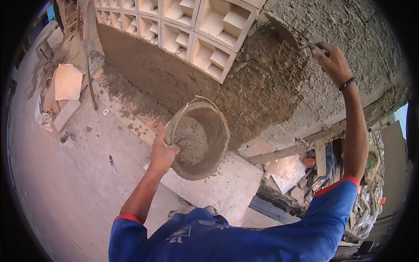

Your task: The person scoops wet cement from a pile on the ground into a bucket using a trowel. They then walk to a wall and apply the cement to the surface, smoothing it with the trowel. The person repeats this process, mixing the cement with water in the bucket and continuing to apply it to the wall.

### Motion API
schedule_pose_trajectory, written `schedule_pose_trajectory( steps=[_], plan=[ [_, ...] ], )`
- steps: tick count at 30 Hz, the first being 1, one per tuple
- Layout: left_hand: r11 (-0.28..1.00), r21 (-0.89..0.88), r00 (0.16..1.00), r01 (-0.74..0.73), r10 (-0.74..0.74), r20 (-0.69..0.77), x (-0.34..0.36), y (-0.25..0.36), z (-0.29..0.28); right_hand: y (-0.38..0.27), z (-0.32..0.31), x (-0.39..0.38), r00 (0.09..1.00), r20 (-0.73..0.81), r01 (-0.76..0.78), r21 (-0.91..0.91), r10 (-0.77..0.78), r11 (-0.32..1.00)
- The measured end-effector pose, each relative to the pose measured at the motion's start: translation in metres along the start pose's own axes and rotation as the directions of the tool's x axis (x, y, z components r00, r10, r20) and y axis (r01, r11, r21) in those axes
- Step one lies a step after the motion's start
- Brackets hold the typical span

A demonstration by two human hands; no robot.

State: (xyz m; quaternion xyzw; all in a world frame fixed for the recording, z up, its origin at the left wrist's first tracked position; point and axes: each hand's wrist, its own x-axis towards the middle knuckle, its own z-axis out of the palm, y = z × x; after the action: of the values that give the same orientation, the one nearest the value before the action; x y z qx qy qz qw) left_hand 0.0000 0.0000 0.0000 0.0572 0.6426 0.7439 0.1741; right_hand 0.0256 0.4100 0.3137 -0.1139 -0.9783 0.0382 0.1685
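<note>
My left hand (163, 153) grips the rim of a mortar-caked bucket (217, 139) at its left side. Wet grey mortar (192, 139) lies in the bottom, and a thin handle arches over the bucket's far rim. Raised at the upper right, my right hand (332, 61) is closed around the handle of a trowel (286, 35). The trowel's blade is against the wall, at the upper edge of a patch of fresh brown mortar (270, 83). Rough grey render (349, 65) covers the wall to the right of that patch.
Pale hollow breeze blocks (214, 41) fill the wall's upper middle. Boards and a paper sheet (69, 81) lie on the concrete floor (87, 174) at left, near an upright pole (89, 70). A flat pale board (227, 187) lies below the bucket. Rubble (301, 185) is heaped at lower right.
</note>
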Motion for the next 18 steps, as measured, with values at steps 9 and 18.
schedule_pose_trajectory(
  steps=[9,18],
  plan=[
    [0.997,0.014,0.996,0.081,-0.082,0.025,-0.012,-0.025,-0.007,-0.002,0.033,-0.072,0.991,0.127,0.032,0.109,-0.046,0.994],
    [0.996,0.055,0.998,0.069,-0.069,-0.012,-0.023,-0.041,-0.011,-0.006,0.196,-0.135,0.897,0.441,0.005,0.044,-0.024,0.999]
  ],
)
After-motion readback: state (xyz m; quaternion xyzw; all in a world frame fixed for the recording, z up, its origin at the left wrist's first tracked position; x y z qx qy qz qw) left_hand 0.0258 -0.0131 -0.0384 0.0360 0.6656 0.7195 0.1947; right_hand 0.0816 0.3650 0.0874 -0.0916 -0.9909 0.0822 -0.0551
